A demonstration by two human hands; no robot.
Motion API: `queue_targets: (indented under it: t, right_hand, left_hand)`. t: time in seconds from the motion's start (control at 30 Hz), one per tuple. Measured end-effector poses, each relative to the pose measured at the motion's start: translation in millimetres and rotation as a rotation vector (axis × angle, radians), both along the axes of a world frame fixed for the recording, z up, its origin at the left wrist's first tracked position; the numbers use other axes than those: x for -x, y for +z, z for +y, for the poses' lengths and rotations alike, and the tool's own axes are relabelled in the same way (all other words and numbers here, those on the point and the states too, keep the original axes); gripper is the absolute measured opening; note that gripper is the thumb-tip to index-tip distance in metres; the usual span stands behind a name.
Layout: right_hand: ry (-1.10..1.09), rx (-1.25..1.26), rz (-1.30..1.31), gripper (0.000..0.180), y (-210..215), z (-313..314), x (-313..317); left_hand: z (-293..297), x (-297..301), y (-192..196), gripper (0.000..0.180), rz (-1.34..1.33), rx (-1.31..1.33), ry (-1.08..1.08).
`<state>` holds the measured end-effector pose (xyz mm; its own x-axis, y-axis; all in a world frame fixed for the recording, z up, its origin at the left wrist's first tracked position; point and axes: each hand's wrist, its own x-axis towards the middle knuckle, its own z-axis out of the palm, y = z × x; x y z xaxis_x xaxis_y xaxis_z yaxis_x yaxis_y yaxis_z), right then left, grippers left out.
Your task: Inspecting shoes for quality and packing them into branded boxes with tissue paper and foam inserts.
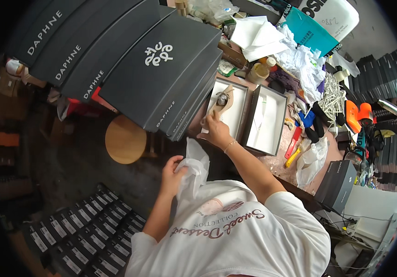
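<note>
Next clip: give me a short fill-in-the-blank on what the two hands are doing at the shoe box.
1. The right hand rests on a beige ____ lying in the open box.
2. The left hand holds a piece of white ____.
3. Beside the box lies its ____, open side up.
4. The round stool left of the box is made of ____.

Missing words: shoe; tissue paper; lid; wood.
</note>
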<state>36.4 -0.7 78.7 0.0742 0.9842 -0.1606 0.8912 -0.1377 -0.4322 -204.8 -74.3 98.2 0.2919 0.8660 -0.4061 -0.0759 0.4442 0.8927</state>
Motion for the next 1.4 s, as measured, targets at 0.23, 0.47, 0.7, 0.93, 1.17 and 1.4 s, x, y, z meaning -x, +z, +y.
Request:
queue_targets:
  t: [0.23, 0.47, 0.7, 0.93, 1.17, 1.4]
  right_hand:
    - [-0.164, -0.193, 0.210, 0.051, -31.2, -25.3, -63.9]
    - [-0.060, -0.380, 0.402, 0.041, 74.8, -102.2, -118.1]
    - [0.043, -0.384, 0.394, 0.038, 122.3, -188.6, -142.4]
    - [0.151, -0.418, -0.093, 0.022, 122.2, -188.8, -236.6]
    - [0.172, -0.459, -0.084, 0.011, 82.1, -173.5, -246.5]
    - [-0.146, -0.490, 0.059, 0.029, 83.3, -125.0, -228.2]
  left_hand:
    - [21.5, -37.7, -0.8, 0.022, -0.145, 0.023, -0.058]
    - [72.4, -126.7, -2.6, 0.022, -0.159, -0.200, 0.018]
    - [33.8, -258.5, 22.5, 0.060, -0.360, -0.005, -0.390]
    - [-29.0, -309.1, 38.6, 0.054, -0.338, 0.164, -0.738]
    - [-34.6, -321.8, 20.3, 0.053, -0.294, 0.277, -0.640]
    - [12.7, -320.6, 33.6, 0.041, -0.281, 0.150, -0.618]
